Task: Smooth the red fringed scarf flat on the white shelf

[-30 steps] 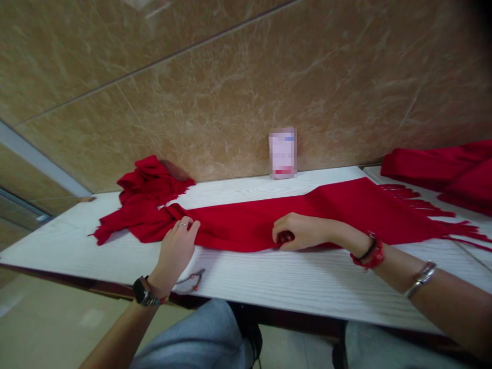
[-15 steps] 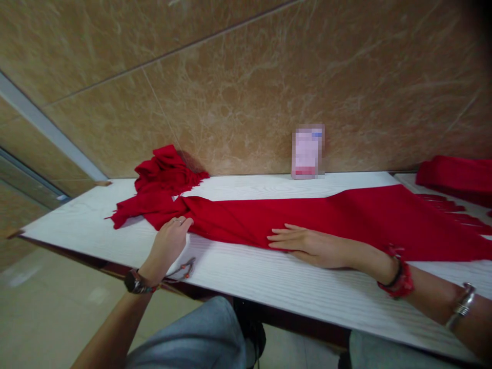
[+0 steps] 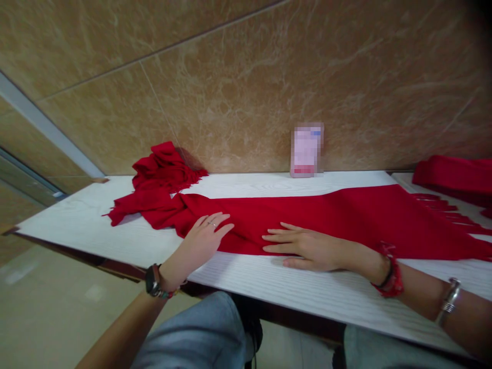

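Note:
A long red scarf (image 3: pixel 357 218) stretches across the white table, with fringe at its right end and a bunched-up left part. My left hand (image 3: pixel 207 233) rests on the scarf left of centre, fingers extended and apart. Flat on the near edge of the cloth lies my right hand (image 3: pixel 303 246), its fingers spread. Neither hand grips the fabric. Creases run through the cloth around my left hand, while the stretch to the right of my right hand looks smoother.
A crumpled red cloth heap (image 3: pixel 161 166) sits at the back left against the marbled wall (image 3: pixel 230 92). A blurred-out pinkish card or phone (image 3: pixel 306 150) leans on the wall. More folded red cloth (image 3: pixel 453 177) lies far right. The white table's (image 3: pixel 246 274) near edge runs above my knees.
My left hand has let go of the scarf's near edge, moved right and opened onto the cloth. The near edge there lies wider now. My right hand has stayed almost in place.

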The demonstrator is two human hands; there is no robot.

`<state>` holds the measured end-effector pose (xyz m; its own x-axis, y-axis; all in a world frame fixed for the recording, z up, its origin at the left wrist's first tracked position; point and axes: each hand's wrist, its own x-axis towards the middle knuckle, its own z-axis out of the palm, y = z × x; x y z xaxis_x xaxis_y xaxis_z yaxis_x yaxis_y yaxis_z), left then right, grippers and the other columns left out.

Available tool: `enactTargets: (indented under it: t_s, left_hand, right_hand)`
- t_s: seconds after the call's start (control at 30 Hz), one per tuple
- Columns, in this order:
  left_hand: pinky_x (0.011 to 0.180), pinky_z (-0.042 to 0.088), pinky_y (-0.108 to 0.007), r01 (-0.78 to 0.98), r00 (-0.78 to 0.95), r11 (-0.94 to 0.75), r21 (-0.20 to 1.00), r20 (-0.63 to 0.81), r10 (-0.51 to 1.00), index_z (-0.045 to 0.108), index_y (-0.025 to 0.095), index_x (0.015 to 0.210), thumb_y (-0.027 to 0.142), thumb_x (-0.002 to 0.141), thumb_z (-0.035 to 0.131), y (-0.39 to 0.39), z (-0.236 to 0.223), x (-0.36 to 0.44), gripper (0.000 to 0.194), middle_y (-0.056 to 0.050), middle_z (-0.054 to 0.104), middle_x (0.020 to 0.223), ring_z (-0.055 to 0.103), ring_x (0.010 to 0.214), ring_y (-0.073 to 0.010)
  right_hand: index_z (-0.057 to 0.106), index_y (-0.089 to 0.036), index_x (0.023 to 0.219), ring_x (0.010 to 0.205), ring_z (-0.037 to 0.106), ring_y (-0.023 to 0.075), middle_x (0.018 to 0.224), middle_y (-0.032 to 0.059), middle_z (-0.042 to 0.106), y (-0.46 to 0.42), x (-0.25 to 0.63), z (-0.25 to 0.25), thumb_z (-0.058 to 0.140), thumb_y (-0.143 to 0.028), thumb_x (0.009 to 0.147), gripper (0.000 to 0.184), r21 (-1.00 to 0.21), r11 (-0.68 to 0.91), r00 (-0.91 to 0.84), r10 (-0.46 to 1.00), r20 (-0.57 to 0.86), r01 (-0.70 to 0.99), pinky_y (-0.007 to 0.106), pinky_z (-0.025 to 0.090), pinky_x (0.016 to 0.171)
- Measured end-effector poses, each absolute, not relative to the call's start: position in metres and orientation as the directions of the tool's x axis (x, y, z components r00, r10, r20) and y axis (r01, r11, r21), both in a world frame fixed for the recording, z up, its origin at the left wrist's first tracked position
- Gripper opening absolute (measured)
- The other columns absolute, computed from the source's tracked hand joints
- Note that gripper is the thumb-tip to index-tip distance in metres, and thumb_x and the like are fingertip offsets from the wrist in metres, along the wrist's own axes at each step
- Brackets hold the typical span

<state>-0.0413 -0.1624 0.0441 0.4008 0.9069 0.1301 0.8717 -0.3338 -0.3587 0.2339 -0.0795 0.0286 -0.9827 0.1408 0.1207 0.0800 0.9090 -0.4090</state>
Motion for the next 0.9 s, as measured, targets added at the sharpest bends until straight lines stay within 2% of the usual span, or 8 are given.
enactTargets:
  t_s: [0.07, 0.17, 0.27, 0.37, 0.5, 0.6, 0.73, 0.9]
  left_hand:
    - [0.103, 0.027, -0.039, 0.838, 0.489, -0.427, -0.339, 0.120, 0.864, 0.049, 0.020, 0.123, 0.006, 0.085, 0.039, -0.153, 0.037, -0.036, 0.041, -0.005, 0.046, 0.131, 0.034, 0.125, -0.0207]
    - [0.104, 0.024, -0.039, 0.824, 0.514, -0.454, -0.338, 0.110, 0.851, 0.050, 0.018, 0.121, 0.002, 0.084, 0.038, -0.143, 0.036, -0.036, 0.042, -0.006, 0.057, 0.113, 0.048, 0.110, -0.0170]
    - [0.101, 0.028, -0.036, 0.812, 0.515, -0.445, -0.376, 0.104, 0.851, 0.057, 0.015, 0.109, 0.003, 0.083, 0.040, -0.141, 0.046, -0.038, 0.033, -0.005, 0.060, 0.096, 0.055, 0.093, -0.0157]
    - [0.093, 0.035, -0.035, 0.797, 0.520, -0.433, -0.422, 0.113, 0.847, 0.060, 0.015, 0.097, 0.007, 0.085, 0.042, -0.146, 0.058, -0.040, 0.024, -0.006, 0.058, 0.090, 0.055, 0.089, -0.0169]
    - [0.087, 0.040, -0.032, 0.777, 0.522, -0.473, -0.416, 0.007, 0.853, 0.059, 0.016, 0.093, 0.008, 0.083, 0.044, -0.151, 0.059, -0.041, 0.020, -0.006, 0.059, 0.092, 0.056, 0.089, -0.0178]
    - [0.084, 0.043, -0.027, 0.790, 0.493, -0.481, -0.381, -0.072, 0.867, 0.058, 0.017, 0.100, 0.006, 0.081, 0.045, -0.151, 0.050, -0.042, 0.025, -0.007, 0.060, 0.099, 0.056, 0.095, -0.0168]
    - [0.086, 0.043, -0.024, 0.835, 0.439, -0.424, -0.351, -0.040, 0.897, 0.057, 0.019, 0.104, 0.005, 0.080, 0.045, -0.148, 0.042, -0.048, 0.030, -0.007, 0.059, 0.106, 0.055, 0.103, -0.0162]
    - [0.085, 0.045, -0.034, 0.859, 0.360, -0.320, -0.399, 0.027, 0.933, 0.058, 0.015, 0.104, 0.005, 0.079, 0.044, -0.144, 0.038, -0.058, 0.030, -0.011, 0.061, 0.102, 0.058, 0.098, -0.0224]
  right_hand:
    - [0.039, -0.022, 0.133, 0.129, 0.030, 0.0189, 0.136, 0.0078, 0.042, -0.078, 0.234, 0.029, 0.039, -0.033, 0.092, 0.042, -0.427, 0.898, -0.977, 0.170, 0.127, 0.101, 0.046, 0.018, 0.108]
    - [0.036, -0.020, 0.135, 0.128, 0.032, 0.0178, 0.135, 0.0077, 0.043, -0.074, 0.235, 0.026, 0.038, -0.030, 0.092, 0.044, -0.409, 0.900, -0.963, 0.228, 0.143, 0.152, 0.043, 0.021, 0.108]
    - [0.038, -0.017, 0.134, 0.127, 0.034, 0.0191, 0.135, 0.0086, 0.044, -0.072, 0.235, 0.023, 0.041, -0.027, 0.091, 0.044, -0.315, 0.934, -0.963, 0.224, 0.150, 0.168, 0.043, 0.022, 0.108]
    - [0.042, -0.016, 0.131, 0.125, 0.037, 0.0195, 0.132, 0.0089, 0.047, -0.072, 0.233, 0.021, 0.042, -0.022, 0.090, 0.042, -0.206, 0.966, -0.960, 0.199, 0.197, 0.158, 0.042, 0.026, 0.107]
    - [0.045, -0.013, 0.128, 0.122, 0.041, 0.0202, 0.129, 0.0113, 0.050, -0.074, 0.232, 0.017, 0.040, -0.009, 0.087, 0.042, -0.077, 0.986, -0.946, 0.165, 0.278, 0.150, 0.039, 0.032, 0.104]
    - [0.043, -0.010, 0.129, 0.121, 0.042, 0.0203, 0.130, 0.0128, 0.049, -0.073, 0.233, 0.014, 0.039, -0.002, 0.085, 0.045, -0.010, 0.989, -0.951, 0.146, 0.273, 0.149, 0.038, 0.034, 0.103]
    - [0.041, -0.014, 0.131, 0.122, 0.041, 0.0190, 0.133, 0.0117, 0.046, -0.070, 0.236, 0.011, 0.040, -0.002, 0.085, 0.048, -0.006, 0.989, -0.956, 0.147, 0.255, 0.150, 0.037, 0.034, 0.103]
    - [0.039, -0.018, 0.132, 0.125, 0.037, 0.0168, 0.136, 0.0085, 0.042, -0.067, 0.234, 0.013, 0.039, -0.002, 0.086, 0.048, -0.017, 0.988, -0.963, 0.153, 0.223, 0.153, 0.036, 0.031, 0.105]
